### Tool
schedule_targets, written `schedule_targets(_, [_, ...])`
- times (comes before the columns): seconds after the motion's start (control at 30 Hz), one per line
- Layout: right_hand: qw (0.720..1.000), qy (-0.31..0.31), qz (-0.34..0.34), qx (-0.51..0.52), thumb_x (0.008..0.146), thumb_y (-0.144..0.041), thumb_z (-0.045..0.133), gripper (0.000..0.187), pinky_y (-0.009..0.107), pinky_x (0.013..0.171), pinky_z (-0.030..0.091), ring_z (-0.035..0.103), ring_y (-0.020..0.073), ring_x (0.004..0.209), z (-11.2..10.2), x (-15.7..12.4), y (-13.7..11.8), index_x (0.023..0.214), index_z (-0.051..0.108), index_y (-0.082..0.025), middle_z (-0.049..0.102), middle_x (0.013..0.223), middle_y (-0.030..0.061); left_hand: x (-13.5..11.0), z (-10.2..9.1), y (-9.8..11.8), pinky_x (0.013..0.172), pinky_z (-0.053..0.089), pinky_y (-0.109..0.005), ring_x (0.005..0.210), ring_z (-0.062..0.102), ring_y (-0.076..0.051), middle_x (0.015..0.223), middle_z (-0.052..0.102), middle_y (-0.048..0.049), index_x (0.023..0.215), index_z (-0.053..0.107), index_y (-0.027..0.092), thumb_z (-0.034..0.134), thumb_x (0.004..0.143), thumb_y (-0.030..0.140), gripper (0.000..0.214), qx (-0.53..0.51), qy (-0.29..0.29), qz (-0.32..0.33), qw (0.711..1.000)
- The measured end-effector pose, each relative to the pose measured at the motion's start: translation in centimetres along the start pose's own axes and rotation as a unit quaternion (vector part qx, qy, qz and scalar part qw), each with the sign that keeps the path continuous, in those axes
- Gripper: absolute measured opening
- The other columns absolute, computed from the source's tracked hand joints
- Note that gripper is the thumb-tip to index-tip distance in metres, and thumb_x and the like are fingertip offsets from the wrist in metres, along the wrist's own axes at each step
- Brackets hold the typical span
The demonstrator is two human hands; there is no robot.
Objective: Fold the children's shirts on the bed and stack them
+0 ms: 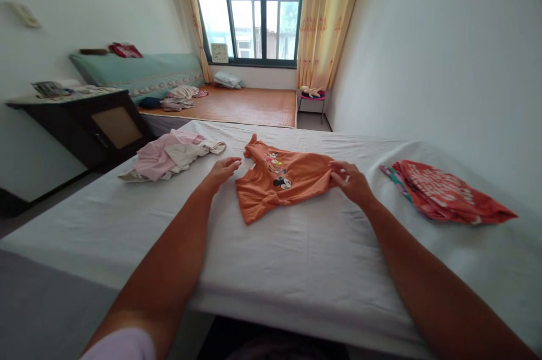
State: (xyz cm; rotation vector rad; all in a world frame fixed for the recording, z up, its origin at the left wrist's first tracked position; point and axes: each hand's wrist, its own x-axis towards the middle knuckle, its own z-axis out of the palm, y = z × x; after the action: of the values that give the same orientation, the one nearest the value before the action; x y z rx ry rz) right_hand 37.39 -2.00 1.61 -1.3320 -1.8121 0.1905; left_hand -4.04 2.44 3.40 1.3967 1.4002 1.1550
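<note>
An orange T-shirt [296, 171] with cartoon figures printed on its front lies on the white-sheeted bed, its neck toward the left and its hem toward the right. My left hand [222, 174] is just left of the neckline, a small gap from the cloth, fingers loosely apart and holding nothing. At the hem end, my right hand [351, 180] pinches the edge of the shirt between thumb and fingers. The shirt's lower sleeve points toward me, and a few wrinkles cross its front.
Pink and cream clothes [169, 154] lie heaped at left on the white sheet [271, 258]. Folded red clothing with white lettering [453, 191] lies at right by the wall. Beyond are a mat-covered bed [254, 105], a dark cabinet [84, 123] and a pink stool [313, 96].
</note>
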Motion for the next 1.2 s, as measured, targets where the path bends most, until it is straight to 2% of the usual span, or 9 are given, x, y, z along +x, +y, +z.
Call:
schedule_targets(0.13, [0.979, -0.159, -0.114, -0.06, 0.074, -0.024, 0.062, 0.045, 0.05, 0.109, 0.034, 0.049, 0.0272, 0.124, 0.8, -0.8, -1.3, 0.119, 0.063, -0.029, 0.062, 0.127, 0.0042, -0.8, 1.3, 0.2, 0.068, 0.048, -0.029, 0.08, 0.063, -0.021, 0.088, 0.071, -0.0059, 0.097, 0.073, 0.017, 0.077, 0.054, 0.042, 0.05, 0.115, -0.093, 0.063, 0.987])
schedule_targets(0.33, [0.983, -0.111, -0.051, -0.136, 0.075, -0.025, 0.061, 0.043, 0.051, 0.101, 0.04, 0.047, 0.0294, 0.124, 1.0, -1.0, 1.6, 0.119, 0.063, -0.027, 0.061, 0.129, 0.0061, -1.4, 1.7, 0.4, 0.053, 0.044, -0.023, 0.06, 0.057, -0.015, 0.072, 0.066, -0.0016, 0.103, 0.073, 0.017, 0.067, 0.054, 0.025, 0.05, 0.128, -0.142, 0.059, 0.98])
schedule_targets(0.6, [0.989, -0.083, -0.022, -0.12, 0.079, -0.021, 0.054, 0.028, 0.046, 0.095, 0.044, 0.059, 0.0266, 0.104, 0.3, -0.6, 3.4, 0.101, 0.071, -0.026, 0.069, 0.111, 0.0063, -0.7, -1.5, 0.9, 0.047, 0.037, -0.022, 0.052, 0.048, -0.012, 0.064, 0.056, -0.0001, 0.097, 0.076, 0.018, 0.068, 0.057, 0.025, 0.042, 0.111, 0.073, 0.067, 0.989])
schedule_targets(0.77, [0.991, -0.112, -0.048, -0.046, 0.076, -0.017, 0.05, 0.026, 0.034, 0.082, 0.048, 0.063, 0.0207, 0.084, 0.3, -0.1, 1.4, 0.086, 0.072, -0.024, 0.072, 0.09, 0.0031, 0.1, -1.9, -0.3, 0.081, 0.049, -0.036, 0.086, 0.06, -0.023, 0.089, 0.067, -0.0069, 0.08, 0.076, 0.021, 0.063, 0.061, 0.016, 0.024, 0.312, 0.117, 0.141, 0.932])
schedule_targets(0.83, [0.995, -0.086, -0.021, -0.041, 0.075, -0.018, 0.049, 0.023, 0.031, 0.075, 0.048, 0.063, 0.0183, 0.075, -0.1, 0.1, 0.6, 0.082, 0.071, -0.023, 0.071, 0.082, 0.0014, -0.3, -1.5, 0.1, 0.092, 0.046, -0.039, 0.102, 0.058, -0.025, 0.103, 0.067, -0.0071, 0.086, 0.075, 0.021, 0.062, 0.067, 0.02, 0.023, 0.31, 0.063, 0.186, 0.93])
schedule_targets(0.93, [0.996, -0.04, 0.05, -0.061, 0.075, -0.02, 0.049, 0.02, 0.029, 0.067, 0.047, 0.059, 0.0161, 0.063, -0.7, 0.3, 0.4, 0.078, 0.069, -0.022, 0.068, 0.071, 0.0003, -1.8, -0.3, 1.8, 0.091, 0.049, -0.036, 0.103, 0.061, -0.023, 0.112, 0.067, -0.0066, 0.104, 0.071, 0.019, 0.06, 0.079, 0.035, 0.031, 0.232, -0.181, 0.19, 0.937])
schedule_targets(1.03, [0.994, -0.068, 0.076, -0.037, 0.077, -0.024, 0.051, 0.02, 0.029, 0.067, 0.049, 0.061, 0.0168, 0.066, -1.2, 0.2, 0.9, 0.082, 0.07, -0.021, 0.069, 0.075, 0.002, -3.4, 0.8, 3.5, 0.097, 0.045, -0.033, 0.109, 0.06, -0.023, 0.12, 0.065, -0.007, 0.114, 0.068, 0.021, 0.069, 0.078, 0.04, 0.041, 0.209, -0.43, 0.203, 0.854])
schedule_targets(1.1, [0.99, -0.139, 0.039, 0.003, 0.078, -0.03, 0.055, 0.023, 0.031, 0.076, 0.051, 0.064, 0.0201, 0.083, -1.3, 0.1, 1.4, 0.092, 0.071, -0.021, 0.071, 0.093, 0.0046, -4.0, 1.2, 3.9, 0.105, 0.038, -0.033, 0.119, 0.054, -0.024, 0.129, 0.06, -0.007, 0.118, 0.067, 0.024, 0.076, 0.072, 0.036, 0.049, 0.238, -0.487, 0.237, 0.806])
schedule_targets(1.2, [0.972, -0.229, -0.043, 0.003, 0.072, -0.035, 0.068, 0.038, 0.039, 0.097, 0.045, 0.056, 0.0266, 0.113, -1.2, -0.2, 1.8, 0.109, 0.07, -0.024, 0.066, 0.119, 0.0058, -3.9, 1.3, 3.6, 0.108, 0.034, -0.032, 0.123, 0.051, -0.024, 0.132, 0.056, -0.006, 0.121, 0.065, 0.027, 0.079, 0.069, 0.029, 0.054, 0.286, -0.472, 0.256, 0.794])
